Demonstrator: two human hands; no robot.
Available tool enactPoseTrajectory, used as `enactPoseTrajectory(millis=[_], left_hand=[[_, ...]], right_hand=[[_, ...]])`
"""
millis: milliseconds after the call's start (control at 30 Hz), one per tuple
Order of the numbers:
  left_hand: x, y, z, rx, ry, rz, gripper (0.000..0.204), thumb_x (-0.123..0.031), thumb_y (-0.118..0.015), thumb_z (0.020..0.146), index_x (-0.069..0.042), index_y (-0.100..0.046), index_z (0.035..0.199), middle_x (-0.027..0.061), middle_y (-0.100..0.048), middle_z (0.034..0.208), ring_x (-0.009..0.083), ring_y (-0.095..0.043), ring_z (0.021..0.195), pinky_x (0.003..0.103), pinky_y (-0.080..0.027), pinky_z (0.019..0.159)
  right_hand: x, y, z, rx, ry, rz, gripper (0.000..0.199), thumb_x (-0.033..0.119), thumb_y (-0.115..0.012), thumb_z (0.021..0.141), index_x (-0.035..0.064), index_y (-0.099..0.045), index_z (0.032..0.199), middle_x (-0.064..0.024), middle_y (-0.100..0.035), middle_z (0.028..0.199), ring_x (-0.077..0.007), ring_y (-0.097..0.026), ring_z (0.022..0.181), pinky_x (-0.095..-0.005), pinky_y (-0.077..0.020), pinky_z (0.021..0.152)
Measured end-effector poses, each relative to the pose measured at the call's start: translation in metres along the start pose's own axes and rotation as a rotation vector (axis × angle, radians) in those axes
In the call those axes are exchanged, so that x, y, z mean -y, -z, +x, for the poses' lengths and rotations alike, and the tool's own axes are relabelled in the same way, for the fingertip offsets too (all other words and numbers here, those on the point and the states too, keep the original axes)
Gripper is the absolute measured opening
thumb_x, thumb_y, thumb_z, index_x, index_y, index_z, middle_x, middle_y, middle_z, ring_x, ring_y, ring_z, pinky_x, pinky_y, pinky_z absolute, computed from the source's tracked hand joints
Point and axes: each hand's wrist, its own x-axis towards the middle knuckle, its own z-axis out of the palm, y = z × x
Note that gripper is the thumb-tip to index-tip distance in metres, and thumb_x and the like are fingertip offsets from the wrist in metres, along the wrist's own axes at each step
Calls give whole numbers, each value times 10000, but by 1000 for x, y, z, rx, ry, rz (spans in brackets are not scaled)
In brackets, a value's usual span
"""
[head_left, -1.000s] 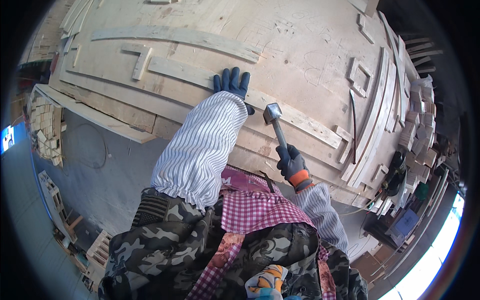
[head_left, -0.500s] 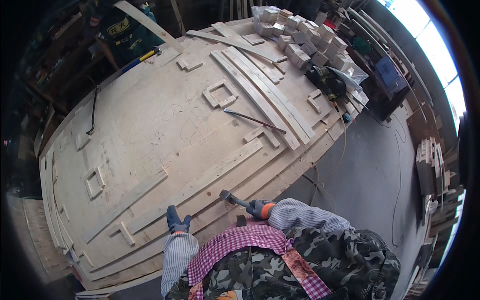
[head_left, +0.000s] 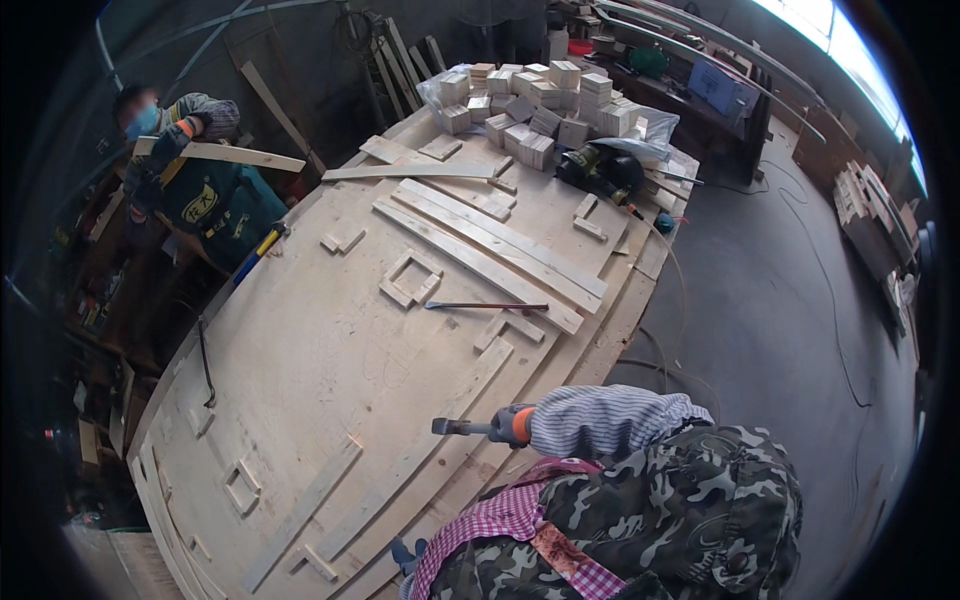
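In a dark glove with an orange cuff, my right hand [head_left: 511, 426] is closed round the handle of a hammer [head_left: 450, 427], its head above the near side of the wooden tabletop. My left hand [head_left: 407, 553], gloved too, shows only in part past the checked apron; its fingers are apart at the table's near edge, with nothing seen in them. Close by lies a long wooden strip [head_left: 420, 455], and a shorter strip [head_left: 305, 512] rests left of it. A small L-shaped wooden piece [head_left: 318, 563] sits against the long strip's near end.
A person [head_left: 185, 150] across the table holds a board [head_left: 230, 153]. On the tabletop [head_left: 320, 370] lie a pry bar [head_left: 487, 306], a square wooden frame [head_left: 410, 278] and long boards [head_left: 490, 245]. Wood blocks [head_left: 540, 100] are piled at the back beside a power tool [head_left: 600, 172]. Cables [head_left: 835, 330] cross the floor.
The view has swung, shifting the table lower and bringing the person across it into sight. My right hand keeps the hammer, its head now pointing left. My left hand is now mostly hidden.
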Motion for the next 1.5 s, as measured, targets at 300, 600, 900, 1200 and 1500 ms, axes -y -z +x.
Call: enactPoseTrajectory(millis=[300,600,900,1200,1500], left_hand=[[-28,-1,28,15,44,31,596,-154,-636,788,-15,-359,1298,209,-368,1299,328,-375,1192,383,-372,950],[10,22,-28,-41,318,-132,525,-92,-624,800,-33,-405,1274,189,-414,1264,300,-420,1157,353,-449,889],[14,12,-79,-280,511,-899,474,4,-621,779,-35,-466,1225,129,-454,1243,269,-452,1131,334,-480,906],[16,-7,-69,-216,451,-1122,464,-69,-641,803,-51,-468,1233,109,-493,1254,222,-492,1117,328,-436,955],[5,-6,-53,-255,399,-1041,345,-42,-590,838,-56,-526,1177,73,-583,1103,153,-552,992,266,-467,870]], right_hand=[[63,116,98,-649,187,-913,125,210,-531,808,206,-620,894,-2,-634,888,-192,-609,893,-338,-455,720],[10,39,95,-190,563,-964,797,385,-722,595,154,-384,1279,-111,-431,1211,-291,-395,1156,-421,-325,951],[52,34,90,90,379,-1379,695,593,-656,613,163,-532,1145,-70,-537,1164,-254,-480,1125,-418,-349,935],[-4,25,13,72,457,-803,592,411,-711,595,111,-545,1078,-130,-605,960,-320,-595,897,-394,-489,753],[-15,21,6,-169,557,-449,636,380,-774,555,56,-508,1034,-163,-607,845,-314,-607,774,-401,-489,664]])
